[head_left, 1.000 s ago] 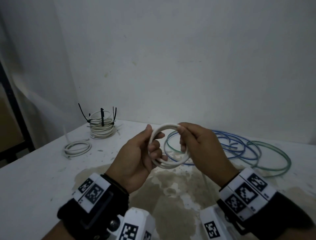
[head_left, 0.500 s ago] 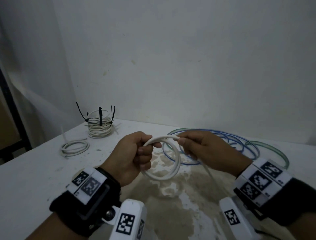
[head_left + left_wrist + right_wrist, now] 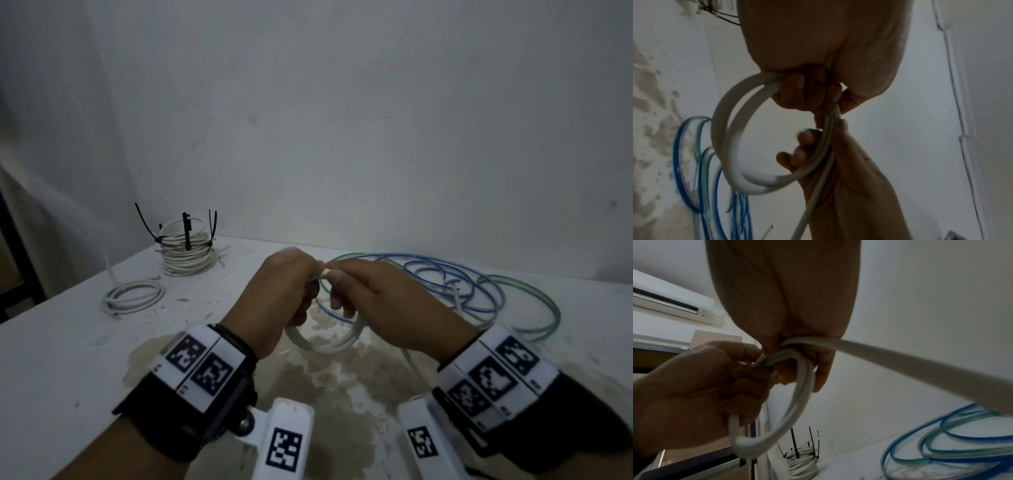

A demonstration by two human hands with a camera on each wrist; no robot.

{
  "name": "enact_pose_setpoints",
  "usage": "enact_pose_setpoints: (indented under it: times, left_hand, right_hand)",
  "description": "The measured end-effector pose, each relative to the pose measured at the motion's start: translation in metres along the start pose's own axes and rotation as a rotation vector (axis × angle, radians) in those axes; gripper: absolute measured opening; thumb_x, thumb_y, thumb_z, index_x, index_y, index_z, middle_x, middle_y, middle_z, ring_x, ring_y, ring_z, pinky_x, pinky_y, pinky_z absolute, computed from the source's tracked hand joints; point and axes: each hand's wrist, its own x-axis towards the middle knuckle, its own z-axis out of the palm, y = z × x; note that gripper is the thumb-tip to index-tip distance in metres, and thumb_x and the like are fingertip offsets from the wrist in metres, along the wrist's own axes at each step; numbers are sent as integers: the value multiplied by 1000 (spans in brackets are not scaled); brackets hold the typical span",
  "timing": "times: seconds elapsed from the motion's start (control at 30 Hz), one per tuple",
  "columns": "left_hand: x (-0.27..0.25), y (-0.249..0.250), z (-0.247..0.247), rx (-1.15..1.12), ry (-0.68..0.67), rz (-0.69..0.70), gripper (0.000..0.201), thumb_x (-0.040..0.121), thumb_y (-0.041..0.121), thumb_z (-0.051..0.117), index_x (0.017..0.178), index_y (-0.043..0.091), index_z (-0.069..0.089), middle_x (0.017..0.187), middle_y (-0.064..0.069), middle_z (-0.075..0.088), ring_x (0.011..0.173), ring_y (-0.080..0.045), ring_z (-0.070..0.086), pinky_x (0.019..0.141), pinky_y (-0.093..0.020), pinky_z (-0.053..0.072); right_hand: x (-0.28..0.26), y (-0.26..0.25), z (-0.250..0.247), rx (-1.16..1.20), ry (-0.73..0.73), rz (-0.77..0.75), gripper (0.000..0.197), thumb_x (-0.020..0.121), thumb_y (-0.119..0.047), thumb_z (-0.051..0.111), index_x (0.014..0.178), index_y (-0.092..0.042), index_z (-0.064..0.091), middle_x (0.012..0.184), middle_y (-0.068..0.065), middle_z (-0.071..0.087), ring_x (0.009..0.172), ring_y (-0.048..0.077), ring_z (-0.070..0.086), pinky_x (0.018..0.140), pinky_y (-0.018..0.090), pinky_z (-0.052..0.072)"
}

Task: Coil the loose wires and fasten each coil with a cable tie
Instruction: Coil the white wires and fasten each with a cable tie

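Change: the two hands are closing together at the top of the white coil (image 3: 325, 342), where a second ago they were holding it apart on opposite sides; the ring is now hanging below the knuckles instead of standing up between them.
Meaning: another turn is probably being laid in, so coiling is under way and no cable tie is on this coil yet.
Left hand: the left hand (image 3: 284, 294) is clenching round the gathered turns, fingers (image 3: 797, 91) curling tight over the bundle.
Right hand: the right hand (image 3: 383, 301) is pinching the wire against that same bundle, thumb and fingers wrapping it, right beside the left.
Coil position: it is dangling from both grips, held above the stained table (image 3: 68, 359), looping under the fingers.
Free tail: the loose wire tail (image 3: 920, 366) is running out of the right hand, back past that wrist.
Waiting: the blue and green wires (image 3: 479, 291) are lying loose on the table beyond the hands.
Done: the tied white stack (image 3: 185, 253) with black cable ties (image 3: 186, 229) is standing at far left, a small flat coil (image 3: 133, 294) lying near it.
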Motion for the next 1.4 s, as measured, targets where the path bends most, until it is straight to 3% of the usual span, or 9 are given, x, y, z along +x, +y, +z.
enact_pose_setpoints:
  times: [0.1, 0.37, 0.6, 0.67, 0.73, 0.87, 1.13, 1.2, 1.4]
  left_hand:
    - [2, 1, 4, 40, 53, 83, 18, 92, 12, 48, 76, 12, 41, 42, 11, 40, 38, -6, 30, 42, -23, 24]
    - [7, 0, 16, 185, 70, 367, 14, 76, 22, 45, 87, 26, 38, 47, 9, 40, 49, -11, 34, 53, -32, 30]
    - [8, -8, 36, 284, 298, 498, 12, 97, 29, 45, 96, 19, 38, 79, 1, 50, 71, -13, 47, 65, -29, 38]
    - [4, -17, 43, 255, 210, 268, 35, 98, 42, 40, 80, 13, 46, 73, -5, 51, 66, -19, 48, 63, -31, 40]
    - [-5, -26, 55, 105, -195, -259, 62, 97, 56, 29, 68, 7, 55, 61, -9, 55, 52, -22, 52, 55, -30, 44]
    - [-13, -36, 83, -320, -735, -759, 84, 90, 67, 21, 105, -6, 61, 85, -19, 66, 70, -27, 66, 69, -36, 54]
    - [29, -35, 105, -908, 43, -513, 25, 100, 1, 35, 81, -4, 49, 73, -14, 54, 66, -20, 56, 69, -39, 55]
    - [34, -36, 104, -960, 113, -419, 25, 100, -2, 32, 80, -2, 47, 73, -12, 48, 64, -18, 51, 78, -38, 50]
    - [34, -61, 99, -855, 92, -165, 23, 99, -1, 28, 106, 13, 45, 64, -3, 39, 44, -12, 41, 46, -24, 48]
  right_hand:
    - [1, -3, -10, 31, -27, -3, 38, 100, -28, 40, 76, -4, 58, 65, 3, 51, 62, 18, 50, 69, 41, 49]
    - [-1, -14, -32, -26, -129, 109, 24, 100, -26, 39, 83, -24, 57, 71, -12, 53, 67, -1, 50, 69, 18, 41]
    - [2, -4, -43, -258, 191, -30, 29, 102, -27, 35, 93, -14, 59, 78, -5, 56, 71, 11, 51, 66, 26, 36]
    - [4, 4, -61, -161, 413, -27, 26, 100, -27, 38, 93, -14, 60, 69, -9, 50, 63, 9, 47, 65, 28, 38]
    - [5, 8, -77, -37, 593, -20, 23, 98, -27, 39, 92, -19, 60, 64, -10, 47, 60, 10, 46, 67, 36, 44]
    - [-3, 4, -84, 143, 703, -31, 22, 94, -32, 38, 84, -35, 57, 62, -11, 46, 62, 16, 45, 68, 44, 46]
    - [-42, 33, -75, 676, 612, 77, 25, 93, -30, 45, 84, -15, 62, 59, -8, 50, 57, 9, 48, 70, 39, 47]
    - [-53, 45, -72, 828, 611, 125, 28, 100, -23, 41, 84, -8, 59, 60, -4, 54, 58, 12, 51, 75, 42, 51]
    - [-67, 70, -52, 1249, 662, 261, 26, 99, -15, 34, 97, -1, 57, 62, -1, 42, 47, 10, 38, 52, 28, 51]
